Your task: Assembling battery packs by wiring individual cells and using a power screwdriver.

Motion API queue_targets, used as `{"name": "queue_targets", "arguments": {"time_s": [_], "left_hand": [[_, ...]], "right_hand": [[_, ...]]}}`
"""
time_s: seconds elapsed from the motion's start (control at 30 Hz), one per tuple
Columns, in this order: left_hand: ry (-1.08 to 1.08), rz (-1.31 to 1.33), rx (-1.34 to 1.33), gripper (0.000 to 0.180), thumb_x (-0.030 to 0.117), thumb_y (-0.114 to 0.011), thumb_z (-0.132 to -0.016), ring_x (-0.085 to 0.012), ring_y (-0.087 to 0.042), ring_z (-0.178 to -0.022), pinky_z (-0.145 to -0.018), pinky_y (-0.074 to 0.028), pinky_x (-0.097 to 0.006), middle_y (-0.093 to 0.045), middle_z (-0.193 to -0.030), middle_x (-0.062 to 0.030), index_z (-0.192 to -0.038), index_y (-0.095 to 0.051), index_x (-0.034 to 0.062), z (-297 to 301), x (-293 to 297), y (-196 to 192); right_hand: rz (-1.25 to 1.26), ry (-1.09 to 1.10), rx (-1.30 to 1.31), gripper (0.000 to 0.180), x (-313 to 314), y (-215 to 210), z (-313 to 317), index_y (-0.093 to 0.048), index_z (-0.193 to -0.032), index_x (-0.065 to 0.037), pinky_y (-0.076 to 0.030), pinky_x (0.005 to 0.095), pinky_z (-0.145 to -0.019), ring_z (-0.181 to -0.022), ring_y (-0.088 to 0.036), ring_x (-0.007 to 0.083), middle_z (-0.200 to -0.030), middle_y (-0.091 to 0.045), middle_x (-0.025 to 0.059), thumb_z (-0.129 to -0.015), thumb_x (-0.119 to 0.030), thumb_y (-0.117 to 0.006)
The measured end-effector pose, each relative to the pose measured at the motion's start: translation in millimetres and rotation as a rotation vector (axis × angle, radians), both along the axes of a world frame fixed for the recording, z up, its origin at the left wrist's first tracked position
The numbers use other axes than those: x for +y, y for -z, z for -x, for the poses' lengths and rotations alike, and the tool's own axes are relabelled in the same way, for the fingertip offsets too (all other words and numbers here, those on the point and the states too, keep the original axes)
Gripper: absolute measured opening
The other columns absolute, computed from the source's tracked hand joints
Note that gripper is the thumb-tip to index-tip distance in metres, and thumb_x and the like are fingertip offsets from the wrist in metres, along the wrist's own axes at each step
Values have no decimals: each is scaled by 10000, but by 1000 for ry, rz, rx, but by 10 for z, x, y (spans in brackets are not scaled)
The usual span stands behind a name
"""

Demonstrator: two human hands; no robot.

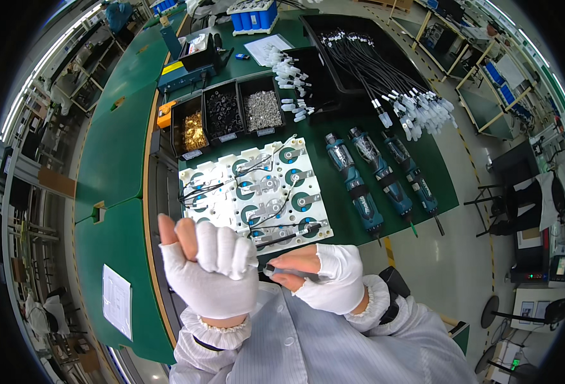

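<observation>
My left hand (211,272), in a white glove with bare fingertips, is closed with the fingers curled in; what it holds, if anything, is hidden. My right hand (327,275), gloved the same way, pinches a small dark piece (269,269) between bare thumb and forefinger, close beside the left hand. Just beyond both hands lies a white plastic battery module plate (221,208) with round green openings, metal tabs and bolts. Thin black wires (257,168) run across it, and a thicker black cable (281,242) lies along its near edge.
Behind the plate stand bins of brass parts (193,131), black nuts (223,114) and silver fasteners (263,109). Several teal power screwdrivers (358,185) lie at right. A black tub (321,38) holds black cables with white connectors (416,112). A paper sheet (117,301) rests on the left green table.
</observation>
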State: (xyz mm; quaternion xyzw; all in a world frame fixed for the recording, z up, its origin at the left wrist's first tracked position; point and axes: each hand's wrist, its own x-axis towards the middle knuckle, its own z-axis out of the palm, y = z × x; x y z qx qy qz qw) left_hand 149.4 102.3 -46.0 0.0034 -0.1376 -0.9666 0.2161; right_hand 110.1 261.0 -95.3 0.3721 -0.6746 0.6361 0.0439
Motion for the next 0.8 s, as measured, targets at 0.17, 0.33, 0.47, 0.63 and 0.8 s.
{"name": "queue_targets", "arguments": {"time_s": [0.17,0.33,0.47,0.63,0.8], "left_hand": [[72,16,5,594,490,-214,-1105,-146,-174,-453,-464,-215,-333,-219,-491,14,-611,-257,164,-8,84,95],[13,182,-10,587,476,-209,-1109,-130,-139,-420,-416,-195,-310,-179,-483,15,-610,-231,167,-38,118,72],[35,172,4,585,485,-197,-1108,-128,-142,-417,-407,-178,-313,-197,-482,15,-619,-231,165,-52,120,79],[13,208,43,591,494,-190,-1107,-127,-154,-412,-399,-176,-313,-222,-483,12,-621,-238,160,-75,162,123],[18,75,40,635,530,-150,-1094,-166,-157,-412,-441,-201,-350,-296,-474,-9,-601,-251,143,-84,174,160]], "right_hand": [[46,70,22,270,-53,51,-9,-773,-987,-87,-560,282,-581,-692,-724,210,-873,-759,91,-736,-30,-854],[85,68,33,273,-54,43,-23,-772,-985,-76,-564,275,-584,-703,-730,208,-881,-762,83,-731,-12,-848],[76,67,25,272,-48,47,-31,-770,-970,-65,-571,275,-598,-718,-736,208,-891,-764,83,-717,-18,-859],[90,75,6,270,-56,74,-49,-766,-950,-63,-567,277,-591,-709,-731,207,-893,-764,83,-704,-27,-871],[85,80,4,271,-59,78,-38,-768,-945,-63,-562,283,-587,-693,-722,210,-884,-762,81,-697,-24,-872]]}}
